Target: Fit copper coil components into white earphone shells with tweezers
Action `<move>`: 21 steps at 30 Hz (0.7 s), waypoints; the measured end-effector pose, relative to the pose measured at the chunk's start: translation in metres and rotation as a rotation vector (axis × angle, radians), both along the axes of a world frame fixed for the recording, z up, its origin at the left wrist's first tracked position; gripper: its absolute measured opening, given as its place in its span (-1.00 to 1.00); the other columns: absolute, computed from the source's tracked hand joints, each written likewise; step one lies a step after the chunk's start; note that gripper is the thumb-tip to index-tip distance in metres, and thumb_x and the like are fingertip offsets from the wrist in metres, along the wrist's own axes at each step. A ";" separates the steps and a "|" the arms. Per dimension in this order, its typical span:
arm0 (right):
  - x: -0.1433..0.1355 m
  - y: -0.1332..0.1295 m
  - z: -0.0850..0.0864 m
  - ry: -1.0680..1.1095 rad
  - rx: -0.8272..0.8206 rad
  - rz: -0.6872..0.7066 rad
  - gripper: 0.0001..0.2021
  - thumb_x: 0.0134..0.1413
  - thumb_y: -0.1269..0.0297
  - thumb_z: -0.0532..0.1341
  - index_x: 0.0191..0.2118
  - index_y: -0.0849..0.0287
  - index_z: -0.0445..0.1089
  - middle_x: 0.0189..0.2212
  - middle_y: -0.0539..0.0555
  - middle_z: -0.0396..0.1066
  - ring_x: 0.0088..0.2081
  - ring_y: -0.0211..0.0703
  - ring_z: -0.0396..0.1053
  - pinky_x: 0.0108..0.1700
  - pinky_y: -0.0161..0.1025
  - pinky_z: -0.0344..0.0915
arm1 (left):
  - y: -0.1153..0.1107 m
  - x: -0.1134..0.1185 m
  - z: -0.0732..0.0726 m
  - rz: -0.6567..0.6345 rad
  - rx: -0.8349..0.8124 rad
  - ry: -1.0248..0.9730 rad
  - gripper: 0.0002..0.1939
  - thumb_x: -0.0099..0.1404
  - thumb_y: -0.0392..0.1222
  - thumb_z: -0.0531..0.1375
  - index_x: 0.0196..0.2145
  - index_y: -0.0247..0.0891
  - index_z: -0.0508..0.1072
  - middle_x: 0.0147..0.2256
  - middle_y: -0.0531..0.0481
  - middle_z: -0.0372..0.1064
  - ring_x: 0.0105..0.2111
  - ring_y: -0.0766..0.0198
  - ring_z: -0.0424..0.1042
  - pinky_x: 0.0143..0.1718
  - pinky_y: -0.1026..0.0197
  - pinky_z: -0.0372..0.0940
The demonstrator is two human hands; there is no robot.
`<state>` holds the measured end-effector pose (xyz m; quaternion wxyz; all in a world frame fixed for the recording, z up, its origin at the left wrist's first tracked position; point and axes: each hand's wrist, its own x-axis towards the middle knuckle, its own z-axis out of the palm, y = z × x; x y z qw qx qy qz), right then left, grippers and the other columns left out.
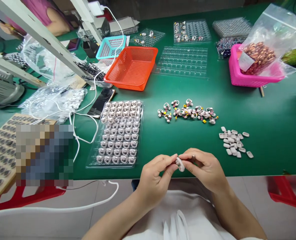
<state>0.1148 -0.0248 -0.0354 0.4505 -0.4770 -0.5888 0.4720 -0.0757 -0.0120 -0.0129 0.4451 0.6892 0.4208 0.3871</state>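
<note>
Between my two hands, just above the table's front edge, is a small white curved earphone part [180, 164]. The thumb and index finger of my left hand [156, 180] pinch it from the left. From the other side, my right hand [208, 170] pinches the same part, its fingers curled. Beyond my hands lies a loose cluster of white earphone pieces [193, 112] with yellow tabs. Small white oblong caps [234, 141] are heaped to the right. On the left, a clear tray [141, 133] holds rows of white earphone pieces.
An orange basket [144, 78], a blue basket [105, 50] and an empty clear tray [183, 61] stand farther back. At right is a pink basket [253, 81] with a bag of copper-coloured parts [259, 56]. A phone [101, 101] and white cable [95, 86] lie left; a wooden board [3, 146] juts out.
</note>
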 end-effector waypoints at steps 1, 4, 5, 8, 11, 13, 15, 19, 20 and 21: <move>0.000 0.000 0.001 -0.032 0.008 0.001 -0.89 0.25 0.31 0.27 -0.17 0.11 0.55 -0.34 0.09 0.53 -0.37 -0.15 0.45 -0.37 -0.27 0.35 | 0.000 0.000 0.000 0.006 0.002 0.001 -0.71 0.32 -0.42 0.22 -0.04 -0.26 0.59 -0.32 -0.12 0.59 -0.34 0.21 0.54 -0.27 0.24 0.43; 0.002 0.000 0.004 -0.131 0.034 0.003 -0.85 0.24 0.30 0.27 -0.10 0.11 0.54 -0.40 0.05 0.50 -0.45 -0.21 0.38 -0.44 -0.30 0.29 | -0.001 -0.001 0.000 0.019 0.021 -0.010 -0.71 0.31 -0.42 0.23 -0.05 -0.26 0.60 -0.34 -0.11 0.59 -0.36 0.22 0.54 -0.29 0.26 0.43; 0.002 0.000 0.005 -0.149 0.042 0.017 -0.83 0.25 0.30 0.27 -0.08 0.10 0.54 -0.41 0.05 0.49 -0.46 -0.22 0.36 -0.44 -0.31 0.29 | -0.001 -0.001 0.001 0.019 0.029 -0.015 -0.71 0.30 -0.43 0.23 -0.05 -0.26 0.60 -0.34 -0.11 0.59 -0.36 0.23 0.53 -0.29 0.27 0.43; 0.002 0.001 0.007 -0.131 0.064 0.094 -0.82 0.29 0.35 0.22 -0.05 0.09 0.52 -0.39 0.06 0.49 -0.40 -0.18 0.39 -0.36 -0.28 0.32 | -0.002 -0.001 0.003 0.010 0.052 -0.021 -0.71 0.30 -0.46 0.23 -0.07 -0.27 0.60 -0.37 -0.10 0.58 -0.36 0.25 0.52 -0.29 0.28 0.42; 0.000 0.001 0.007 -0.098 0.105 0.131 -0.82 0.30 0.41 0.18 -0.08 0.09 0.50 -0.37 0.07 0.49 -0.35 -0.17 0.41 -0.31 -0.27 0.34 | -0.005 0.000 0.002 0.019 0.092 -0.034 -0.71 0.29 -0.49 0.22 -0.09 -0.28 0.60 -0.39 -0.08 0.55 -0.39 0.26 0.50 -0.29 0.28 0.41; -0.003 0.001 0.007 -0.101 0.141 0.124 -0.83 0.30 0.43 0.18 -0.09 0.11 0.47 -0.35 0.07 0.48 -0.34 -0.18 0.41 -0.30 -0.27 0.33 | -0.006 0.000 0.001 0.032 0.118 -0.052 -0.70 0.28 -0.50 0.21 -0.10 -0.26 0.60 -0.40 -0.06 0.54 -0.40 0.27 0.49 -0.30 0.28 0.41; -0.005 0.000 0.008 -0.121 0.168 0.108 -0.85 0.29 0.45 0.18 -0.10 0.12 0.45 -0.35 0.07 0.47 -0.35 -0.19 0.39 -0.33 -0.28 0.31 | -0.006 0.000 0.000 0.038 0.125 -0.074 -0.67 0.28 -0.51 0.21 -0.10 -0.22 0.61 -0.40 -0.04 0.52 -0.40 0.29 0.47 -0.31 0.28 0.40; -0.007 -0.001 0.010 -0.139 0.195 0.087 -0.87 0.28 0.45 0.18 -0.12 0.14 0.44 -0.38 0.06 0.43 -0.39 -0.21 0.35 -0.39 -0.30 0.27 | -0.005 -0.003 0.000 0.013 0.043 -0.110 -0.63 0.31 -0.49 0.20 -0.02 -0.17 0.60 -0.40 -0.04 0.52 -0.39 0.28 0.47 -0.30 0.28 0.39; -0.007 -0.001 0.010 -0.130 0.200 0.091 -0.88 0.28 0.44 0.19 -0.13 0.14 0.44 -0.38 0.06 0.43 -0.39 -0.21 0.34 -0.39 -0.30 0.27 | -0.005 -0.004 0.001 -0.001 0.000 -0.123 -0.64 0.32 -0.47 0.20 -0.01 -0.18 0.60 -0.40 -0.04 0.53 -0.39 0.28 0.47 -0.30 0.28 0.39; -0.007 -0.001 0.009 -0.118 0.206 0.100 -0.89 0.28 0.43 0.20 -0.13 0.14 0.43 -0.38 0.07 0.43 -0.38 -0.20 0.34 -0.40 -0.30 0.26 | -0.004 -0.005 0.002 -0.012 -0.054 -0.136 -0.67 0.32 -0.44 0.21 -0.03 -0.19 0.61 -0.40 -0.05 0.53 -0.39 0.28 0.47 -0.30 0.28 0.39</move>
